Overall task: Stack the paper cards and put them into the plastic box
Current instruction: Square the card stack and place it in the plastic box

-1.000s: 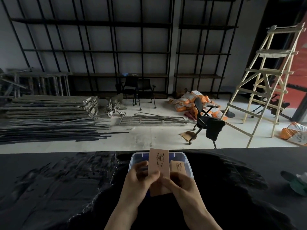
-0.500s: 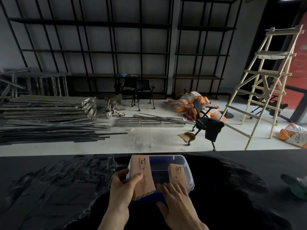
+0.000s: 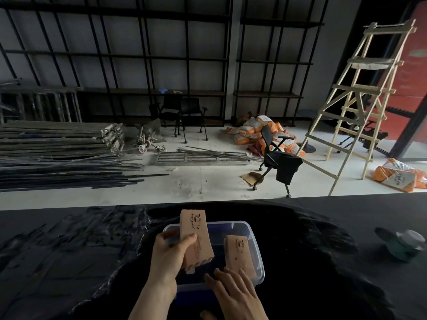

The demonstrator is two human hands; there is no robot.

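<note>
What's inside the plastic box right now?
One stack of cards leans at the right side of the plastic box. The left hand holds a second stack above it, covering the box's left floor.

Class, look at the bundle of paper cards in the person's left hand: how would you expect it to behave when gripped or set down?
The bundle of cards probably flexes: it bows slightly in the left hand. Its lower edges look stepped, so single cards may slide apart. It seems light, being held by one hand above the plastic box.
</note>
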